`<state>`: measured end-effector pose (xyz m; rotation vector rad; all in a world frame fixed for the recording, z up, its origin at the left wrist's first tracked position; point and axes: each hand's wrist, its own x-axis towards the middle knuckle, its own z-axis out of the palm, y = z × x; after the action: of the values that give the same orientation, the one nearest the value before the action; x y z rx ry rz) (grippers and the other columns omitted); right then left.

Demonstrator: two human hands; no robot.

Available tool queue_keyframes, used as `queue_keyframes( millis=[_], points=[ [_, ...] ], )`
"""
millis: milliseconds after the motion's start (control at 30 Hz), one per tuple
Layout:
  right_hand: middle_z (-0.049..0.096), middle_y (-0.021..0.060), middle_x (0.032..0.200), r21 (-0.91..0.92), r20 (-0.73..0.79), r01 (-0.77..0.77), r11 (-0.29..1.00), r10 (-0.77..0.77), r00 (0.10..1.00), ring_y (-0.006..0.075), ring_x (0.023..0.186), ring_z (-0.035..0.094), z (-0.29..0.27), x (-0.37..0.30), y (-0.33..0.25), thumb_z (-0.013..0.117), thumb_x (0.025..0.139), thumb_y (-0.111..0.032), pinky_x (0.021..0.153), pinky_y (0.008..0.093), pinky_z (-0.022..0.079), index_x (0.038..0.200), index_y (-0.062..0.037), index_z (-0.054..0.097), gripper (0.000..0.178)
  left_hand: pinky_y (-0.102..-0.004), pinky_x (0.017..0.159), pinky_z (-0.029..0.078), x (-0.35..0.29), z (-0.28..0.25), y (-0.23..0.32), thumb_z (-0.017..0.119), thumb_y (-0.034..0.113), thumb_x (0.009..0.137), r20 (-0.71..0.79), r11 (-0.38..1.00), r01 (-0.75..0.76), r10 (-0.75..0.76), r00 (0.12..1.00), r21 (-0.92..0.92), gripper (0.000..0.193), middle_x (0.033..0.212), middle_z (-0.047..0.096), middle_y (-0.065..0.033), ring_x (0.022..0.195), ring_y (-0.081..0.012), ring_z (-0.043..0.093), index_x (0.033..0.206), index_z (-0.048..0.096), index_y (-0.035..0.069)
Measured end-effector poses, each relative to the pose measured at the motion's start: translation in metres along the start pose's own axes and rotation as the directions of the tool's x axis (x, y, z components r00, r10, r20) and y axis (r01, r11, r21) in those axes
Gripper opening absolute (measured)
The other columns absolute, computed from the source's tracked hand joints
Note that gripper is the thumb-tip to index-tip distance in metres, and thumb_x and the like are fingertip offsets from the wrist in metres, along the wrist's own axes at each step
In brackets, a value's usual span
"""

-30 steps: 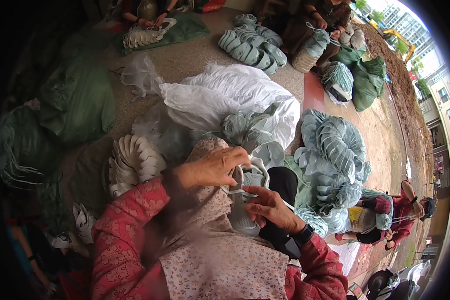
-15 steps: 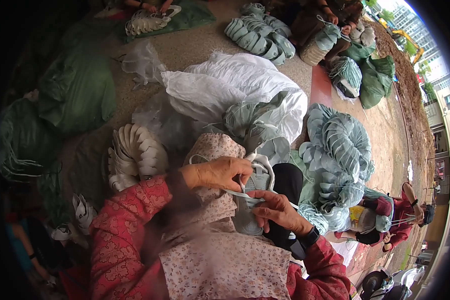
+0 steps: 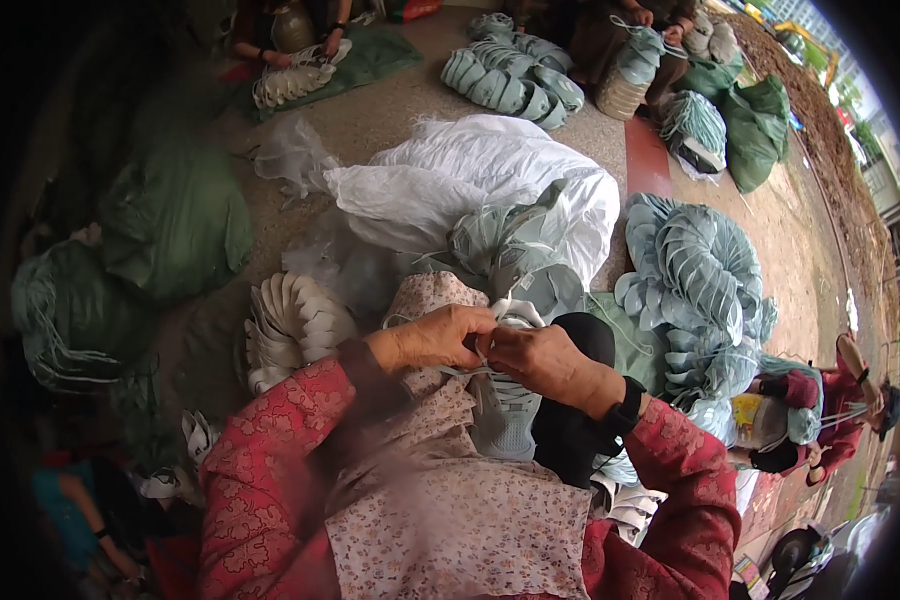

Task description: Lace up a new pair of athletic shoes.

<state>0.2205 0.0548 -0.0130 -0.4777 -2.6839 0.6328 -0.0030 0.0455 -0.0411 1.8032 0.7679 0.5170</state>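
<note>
A pale grey-green shoe upper (image 3: pixel 505 425) lies on my lap, over a flowered apron (image 3: pixel 450 530), its white-edged collar pointing away from me. My left hand (image 3: pixel 440 338) and my right hand (image 3: pixel 555 368) meet over its lacing area, fingertips pinched together. Both are closed on a light shoelace (image 3: pixel 452 371), a bit of which shows under my left fingers; the exact grip is hidden. A dark rounded form (image 3: pixel 575 400) stands beside the upper, partly behind my right hand.
Ahead lies a white sack (image 3: pixel 450 185) with grey-green uppers (image 3: pixel 520 240) at its mouth. Fanned stacks of cream uppers (image 3: pixel 295 325) and blue-grey uppers (image 3: pixel 705 265) flank my lap. Green sacks (image 3: pixel 175 225) sit at left. Other people work at the far side and right.
My right hand has moved up and left to meet my left hand. The lace stretch that showed between them is now mostly covered. The whole view has shifted slightly.
</note>
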Motion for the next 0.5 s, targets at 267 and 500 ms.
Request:
queue_keyframes(
  millis=[267, 500],
  points=[
    [0.061, 0.0104, 0.095, 0.08, -0.016, -0.53, 0.844, 0.533, 0.846, 0.026, 0.082, 0.064, -0.08, -0.036, 0.043, 0.054, 0.092, -0.012, 0.064, 0.037, 0.051, 0.088, -0.003, 0.059, 0.012, -0.0249, 0.079, 0.048, 0.001, -0.008, 0.008, 0.076, 0.008, 0.077, 0.148, 0.922, 0.258, -0.223, 0.964, -0.288, 0.019, 0.093, 0.055, -0.0009, 0.087, -0.0106, 0.057, 0.09, 0.062, 0.003],
    [0.063, 0.0141, 0.11, 0.91, 0.209, 0.037, -0.413, 0.533, 0.82, 0.0269, 0.09, 0.066, -0.037, -0.026, 0.027, 0.041, 0.1, -0.023, 0.08, 0.0391, 0.054, 0.094, -0.0046, 0.057, 0.025, -0.0286, 0.073, 0.049, 0.0, 0.008, 0.043, 0.077, 0.021, 0.083, 0.042, 0.974, 0.129, -0.139, 0.989, 0.184, 0.023, 0.093, 0.054, -0.0004, 0.084, -0.0119, 0.058, 0.091, 0.065, 0.003]
  ],
)
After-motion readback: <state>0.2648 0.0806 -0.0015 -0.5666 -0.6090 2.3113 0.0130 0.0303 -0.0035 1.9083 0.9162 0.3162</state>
